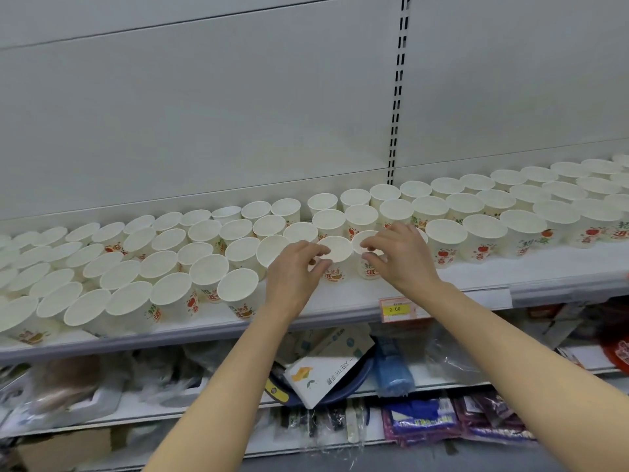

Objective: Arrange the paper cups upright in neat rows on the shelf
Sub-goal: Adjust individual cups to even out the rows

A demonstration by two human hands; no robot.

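Head view shows my left hand pinching one cup by its rim and my right hand pinching its neighbour at the shelf front — most cups already stand upright in rows, though the left batch looks crowded and needs straightening.

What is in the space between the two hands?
In the head view, two paper cups: the left hand pinches one cup and the right hand pinches the other cup. Nothing else lies between.

Pale grey back panels with a slotted upright — cluttered lower shelves beneath.
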